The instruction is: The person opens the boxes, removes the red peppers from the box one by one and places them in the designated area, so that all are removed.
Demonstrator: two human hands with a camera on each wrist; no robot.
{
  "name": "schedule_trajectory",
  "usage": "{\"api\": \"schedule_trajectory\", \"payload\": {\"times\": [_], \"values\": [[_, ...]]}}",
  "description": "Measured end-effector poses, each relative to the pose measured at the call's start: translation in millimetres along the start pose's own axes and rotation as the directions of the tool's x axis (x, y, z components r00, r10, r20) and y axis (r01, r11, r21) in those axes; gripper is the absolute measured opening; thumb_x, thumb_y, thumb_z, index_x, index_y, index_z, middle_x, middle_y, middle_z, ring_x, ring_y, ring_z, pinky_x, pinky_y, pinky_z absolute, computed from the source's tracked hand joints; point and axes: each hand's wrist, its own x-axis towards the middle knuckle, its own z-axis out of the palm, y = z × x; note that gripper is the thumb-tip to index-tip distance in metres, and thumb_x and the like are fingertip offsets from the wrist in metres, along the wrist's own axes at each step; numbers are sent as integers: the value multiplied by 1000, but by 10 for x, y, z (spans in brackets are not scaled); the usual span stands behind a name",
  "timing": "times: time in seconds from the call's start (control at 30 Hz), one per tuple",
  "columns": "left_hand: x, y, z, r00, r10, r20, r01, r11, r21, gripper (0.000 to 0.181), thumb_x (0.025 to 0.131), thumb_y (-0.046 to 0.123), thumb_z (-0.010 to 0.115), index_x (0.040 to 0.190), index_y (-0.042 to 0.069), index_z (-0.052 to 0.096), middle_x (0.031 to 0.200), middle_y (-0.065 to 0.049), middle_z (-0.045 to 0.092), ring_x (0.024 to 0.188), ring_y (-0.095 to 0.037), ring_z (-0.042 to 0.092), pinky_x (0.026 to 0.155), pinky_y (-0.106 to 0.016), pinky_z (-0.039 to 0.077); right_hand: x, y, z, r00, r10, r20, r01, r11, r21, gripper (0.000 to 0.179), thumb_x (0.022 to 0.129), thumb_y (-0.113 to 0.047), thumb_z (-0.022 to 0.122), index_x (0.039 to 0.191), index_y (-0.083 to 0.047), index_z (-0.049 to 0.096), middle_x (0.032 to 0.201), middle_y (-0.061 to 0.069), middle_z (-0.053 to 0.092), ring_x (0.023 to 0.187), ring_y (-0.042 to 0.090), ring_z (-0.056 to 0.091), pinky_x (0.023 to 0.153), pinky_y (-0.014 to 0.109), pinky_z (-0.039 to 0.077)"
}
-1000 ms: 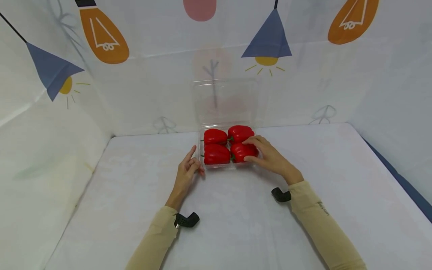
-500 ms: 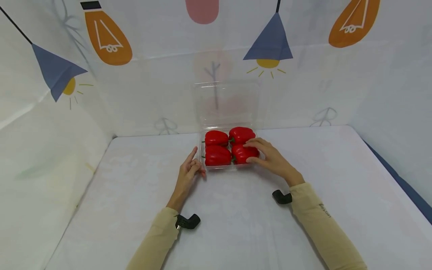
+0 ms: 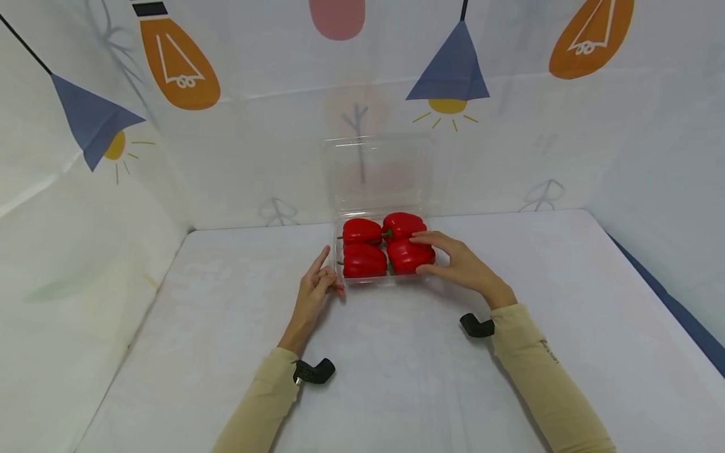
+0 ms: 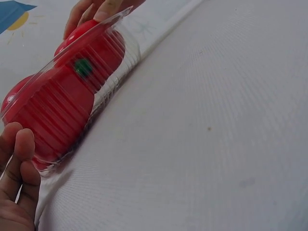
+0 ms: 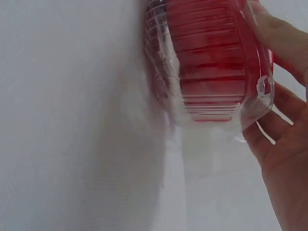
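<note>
Several red bell peppers (image 3: 365,260) lie in two rows in a clear plastic clamshell box (image 3: 370,280), its transparent lid (image 3: 378,173) standing up at the back. My right hand (image 3: 453,261) is at the box's right side and holds the front right bell pepper (image 3: 404,257), thumb in front and fingers behind. In the left wrist view, that thumb (image 4: 108,9) rests on the pepper. My left hand (image 3: 313,290) is at the box's front left corner, index finger stretched along its side. Fingertips (image 4: 24,142) are against the ribbed wall in the left wrist view.
A white cloth covers the table (image 3: 391,371). Behind it hangs a white curtain (image 3: 272,145) printed with lamps and bulbs, and the lid stands close to it. Black wrist cameras (image 3: 314,371) are on both sleeves.
My right hand has shifted slightly right, and more of the front right bell pepper shows. The left hand and the box keep their places.
</note>
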Motion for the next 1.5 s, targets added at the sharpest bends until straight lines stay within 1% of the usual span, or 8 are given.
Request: {"api": "schedule_trajectory", "payload": {"times": [0.13, 0.3, 0.5, 0.67, 0.87, 1.1, 1.37, 1.5], "values": [[-5, -4, -2, 1000, -6, -1, 6, 1000, 0, 55, 96, -1, 38, 149, 4, 23, 76, -6, 56, 68, -11, 62, 69, -22, 55, -5, -30, -5, 1000, 23, 6, -23, 1000, 8, 57, 81, -21, 75, 133, -20, 51, 139, 1, 48, 137, 23, 34, 109, 52, 33], [-15, -9, -3, 1000, -21, -6, 21, 1000, 1, 55, 96, -1, 38, 149, 6, 24, 76, -8, 55, 68, -11, 62, 70, -22, 55, -2, -22, 17, 1000, -13, -15, 13, 1000, 0, 57, 79, -17, 76, 131, -16, 54, 139, 5, 47, 134, 25, 37, 106, 52, 38], [-7, 1, 3, 1000, -10, -4, 10, 1000, -16, 55, 96, 0, 38, 149, 6, 23, 75, -5, 55, 68, -12, 62, 70, -22, 55, 2, -13, 21, 994, -82, -77, 80, 996, -28, 54, 79, -20, 77, 129, -19, 56, 136, 3, 48, 130, 23, 40, 102, 52, 41], [2, 2, 3, 1000, -5, 5, 5, 1000, -18, 56, 95, 0, 39, 149, 6, 23, 75, -4, 56, 68, -11, 62, 69, -22, 55, -5, -8, -1, 988, -79, -133, 79, 997, -11, 53, 80, -20, 75, 129, -20, 56, 134, 1, 48, 128, 21, 41, 102, 52, 41], [1, 4, -1, 1000, -15, 3, 15, 1000, -10, 56, 96, -1, 39, 149, 9, 25, 76, -5, 56, 68, -12, 62, 69, -22, 55, -7, -9, -3, 989, -69, -132, 71, 997, 9, 52, 81, -20, 75, 129, -20, 55, 134, -2, 47, 129, 18, 41, 104, 51, 40], [2, -1, -3, 1000, -22, 1, 22, 1000, -12, 55, 96, -1, 39, 149, 8, 25, 77, -10, 57, 69, -16, 63, 69, -23, 55, -3, -4, -12, 987, -80, -136, 83, 996, 20, 53, 81, -16, 74, 130, -20, 54, 134, -2, 48, 128, 17, 41, 104, 50, 40], [-4, 12, -5, 1000, -16, -2, 16, 1000, -4, 55, 96, -1, 39, 149, 8, 25, 77, -9, 56, 68, -12, 62, 69, -22, 55, -1, -7, -19, 985, -80, -150, 84, 996, 25, 54, 80, -13, 74, 129, -22, 54, 135, 0, 49, 127, 19, 42, 101, 55, 41], [-6, 6, -2, 1000, -5, -4, 5, 1000, -14, 56, 95, -1, 41, 148, 6, 26, 76, -8, 56, 68, -11, 61, 69, -21, 55, -17, -14, -49, 985, -78, -154, 82, 996, 18, 53, 81, -14, 74, 129, -23, 53, 135, -1, 49, 127, 18, 43, 102, 55, 41]]}}
